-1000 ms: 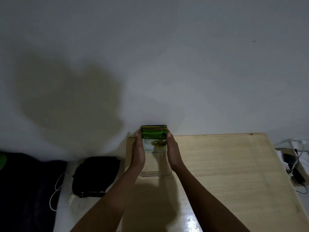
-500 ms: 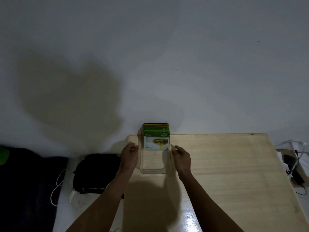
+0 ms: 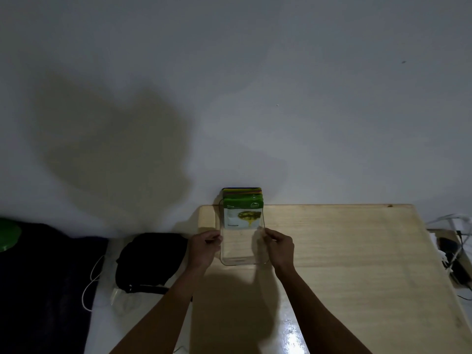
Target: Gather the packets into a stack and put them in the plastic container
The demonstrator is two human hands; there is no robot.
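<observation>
The left hand [image 3: 204, 247] sat curled against the left wall of the clear plastic container [image 3: 242, 261], fingers bent in toward it, and whether they actually gripped the rim I couldn't tell in that dim light. The right hand [image 3: 279, 247] mirrored it on the other side, fingertips drawn together at the container's right edge, looking like a light pinch on the rim. Between them, the container stood on the wooden table [image 3: 344, 264] near its far left corner, close to the wall [image 3: 255, 85]. Inside it the stack of packets [image 3: 242, 213] stood upright at the far end, a green-topped one facing me with a yellowish picture on its white front, other coloured tops peeking up behind it. Off the table's left side lay a black bag [image 3: 150, 261] with a white cable [image 3: 92, 279] beside it. Past the right edge, more cables [image 3: 457, 251] tangled.
</observation>
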